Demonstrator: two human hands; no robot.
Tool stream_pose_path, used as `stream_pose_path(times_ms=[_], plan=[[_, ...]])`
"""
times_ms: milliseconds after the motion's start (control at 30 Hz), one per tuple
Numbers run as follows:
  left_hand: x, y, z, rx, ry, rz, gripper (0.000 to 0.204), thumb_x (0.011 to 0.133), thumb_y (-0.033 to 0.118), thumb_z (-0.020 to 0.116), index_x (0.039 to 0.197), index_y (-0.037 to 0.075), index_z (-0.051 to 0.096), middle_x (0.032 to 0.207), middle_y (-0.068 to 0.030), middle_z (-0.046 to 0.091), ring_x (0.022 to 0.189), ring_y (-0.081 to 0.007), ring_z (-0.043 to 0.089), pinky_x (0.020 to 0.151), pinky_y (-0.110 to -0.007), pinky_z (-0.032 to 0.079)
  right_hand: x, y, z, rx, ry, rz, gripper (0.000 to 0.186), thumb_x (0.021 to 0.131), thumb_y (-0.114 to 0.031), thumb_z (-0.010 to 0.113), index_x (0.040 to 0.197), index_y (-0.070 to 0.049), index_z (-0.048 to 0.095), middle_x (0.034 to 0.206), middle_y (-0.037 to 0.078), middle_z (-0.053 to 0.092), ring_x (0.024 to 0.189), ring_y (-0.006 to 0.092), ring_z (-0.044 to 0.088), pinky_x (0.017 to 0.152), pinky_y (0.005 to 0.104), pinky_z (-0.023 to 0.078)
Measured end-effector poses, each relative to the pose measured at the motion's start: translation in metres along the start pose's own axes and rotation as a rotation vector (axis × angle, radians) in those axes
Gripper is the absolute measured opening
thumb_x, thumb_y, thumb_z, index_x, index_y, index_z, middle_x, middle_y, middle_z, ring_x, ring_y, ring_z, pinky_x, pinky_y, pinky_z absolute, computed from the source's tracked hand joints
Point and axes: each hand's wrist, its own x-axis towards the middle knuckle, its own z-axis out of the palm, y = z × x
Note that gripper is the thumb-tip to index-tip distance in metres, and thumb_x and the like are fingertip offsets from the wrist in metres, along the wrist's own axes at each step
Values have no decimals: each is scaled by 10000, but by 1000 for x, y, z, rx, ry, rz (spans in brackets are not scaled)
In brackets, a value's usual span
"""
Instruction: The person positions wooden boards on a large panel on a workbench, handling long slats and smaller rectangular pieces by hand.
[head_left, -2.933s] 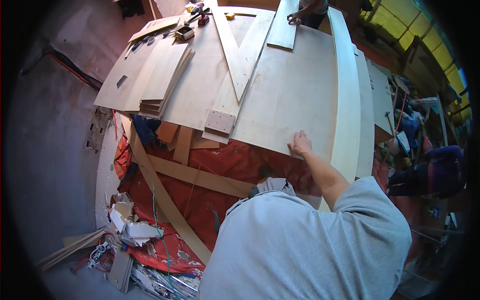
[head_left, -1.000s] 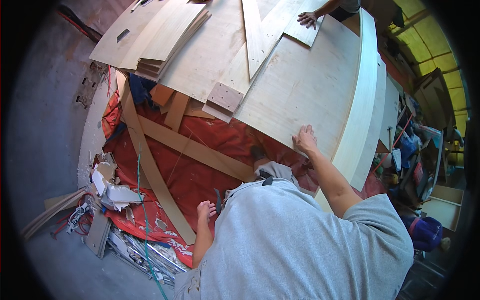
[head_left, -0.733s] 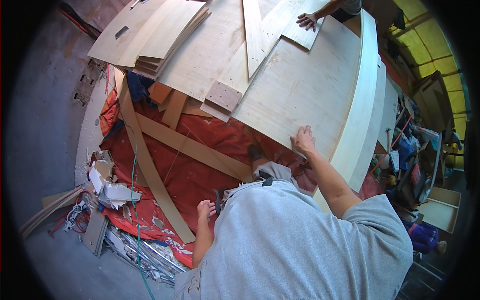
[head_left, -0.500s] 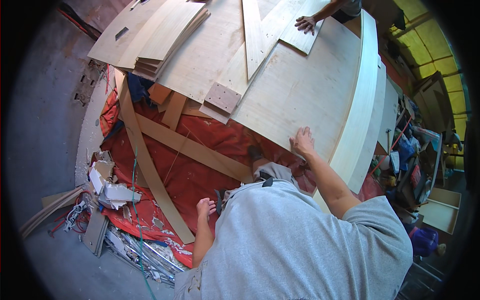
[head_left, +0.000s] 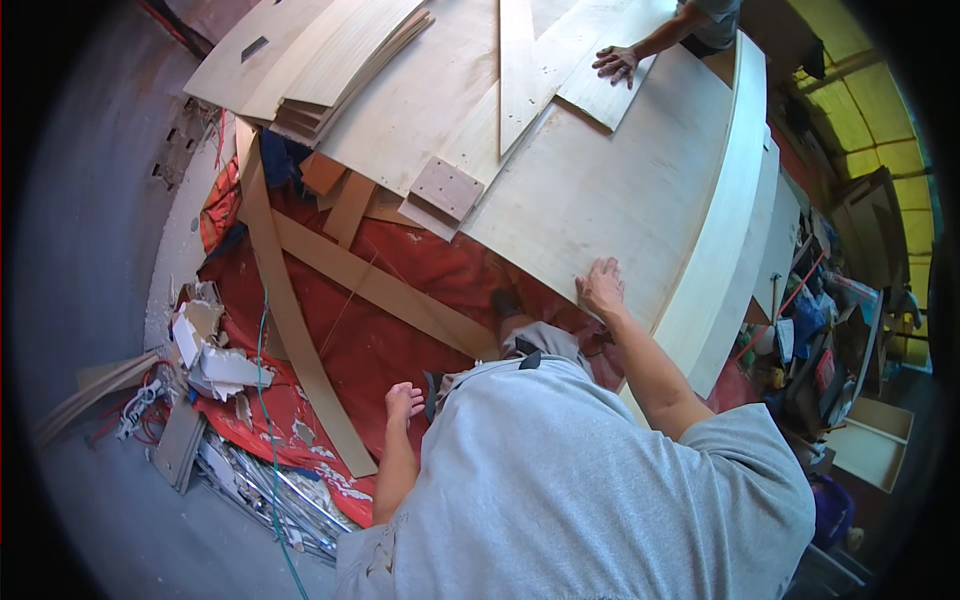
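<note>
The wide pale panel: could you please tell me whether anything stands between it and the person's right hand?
Nothing visible does: the right hand rests on the wide pale panel at its near edge.

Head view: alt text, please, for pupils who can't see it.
A person's right hand rests on the near edge of a pale wooden panel; the left hand hangs, seemingly empty. Across the panel, a co-worker's hand lies on a board.
</note>
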Motion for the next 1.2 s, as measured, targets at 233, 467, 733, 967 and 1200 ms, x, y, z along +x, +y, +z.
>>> stream_pose_path(times_ms=[233,467,733,967,1200], plan=[[-3,-9,-1,-38,18,1,340,1084,235,485,1349,41,572,1180,-161,712,985,-277,723,794,-435,642,-3,4,8,-23,59,2,754,990,-403,648,1535,35,366,1601,314,293,1480,513,352,1138,626,391],[1,-24,5,-85,13,-16,350,1079,246,510,1355,39,568,1197,-165,712,991,-281,722,801,-446,640,-3,3,4,-41,57,3,791,995,-412,646,1555,55,340,1612,329,277,1483,513,343,1150,634,377],[-4,27,45,110,18,149,257,1060,237,565,1216,65,674,1036,-108,752,826,-197,717,700,-363,613,64,14,-42,116,172,-92,500,1031,-454,585,1306,-46,672,1327,262,643,1157,469,659,1017,532,518],[-98,258,220,606,-189,1024,268,1008,288,611,1150,83,708,1100,-162,745,1035,-355,720,886,-430,565,237,11,-118,325,401,-43,562,1054,-455,535,1397,-13,584,1439,253,586,1220,473,629,1043,525,501],[-84,472,481,821,-337,1650,183,981,216,655,1085,70,689,1016,-153,714,950,-383,690,834,-478,564,463,46,-163,353,715,-23,701,1041,-485,551,1492,46,475,1589,265,419,1469,432,409,1209,467,356]])
